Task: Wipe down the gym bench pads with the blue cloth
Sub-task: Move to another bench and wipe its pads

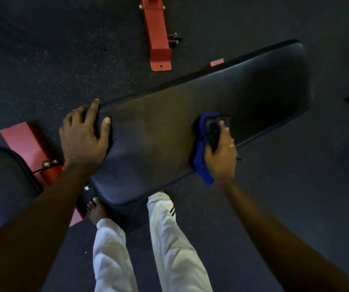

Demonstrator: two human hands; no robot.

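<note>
Surface point(169, 127): long dark bench pad, running diagonally from lower left to upper right, seen from above.

Left grip point(83, 135): released, fingers spread and fairly straight, resting on the near-left end of the surface. The thumb lies on top and the index finger runs along the far edge.

Right grip point(220, 152): grasping the cloth point(201, 157), fingers curled round it at the near long edge of the surface, right of middle. A dark object point(213, 133) is held in the same grip against the cloth; cannot tell what it is.

Cloth: blue and bunched. It touches the pad top, and its tail hangs down past the near edge below the wrist.

Second pad point(3, 175): lower left, apart from the first, with a red frame part between them.

Red frame point(157, 34) lies on the dark speckled floor point(43, 60) beyond the surface.

White trousers point(169, 249) and a bare foot point(95, 209) are close against the near end.
</note>
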